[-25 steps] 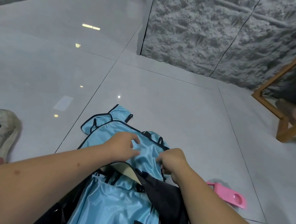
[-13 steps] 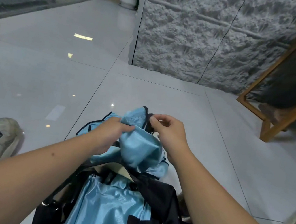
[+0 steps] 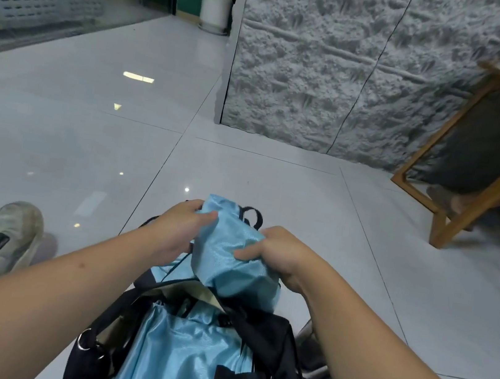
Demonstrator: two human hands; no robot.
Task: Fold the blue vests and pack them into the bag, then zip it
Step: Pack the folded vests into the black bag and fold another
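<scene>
A shiny light-blue fabric vest point(image 3: 229, 251), bunched into a loose bundle with a black strap loop at its far end, is held up between the left grip point(image 3: 177, 230) and the right grip point(image 3: 277, 255), both curled into its cloth. Just below and nearer than the grips lies a black fabric bag point(image 3: 272, 335), its mouth open and unzipped. Inside it sits another shiny light-blue vest point(image 3: 181, 357), folded flat, with black straps showing at its top edge.
</scene>
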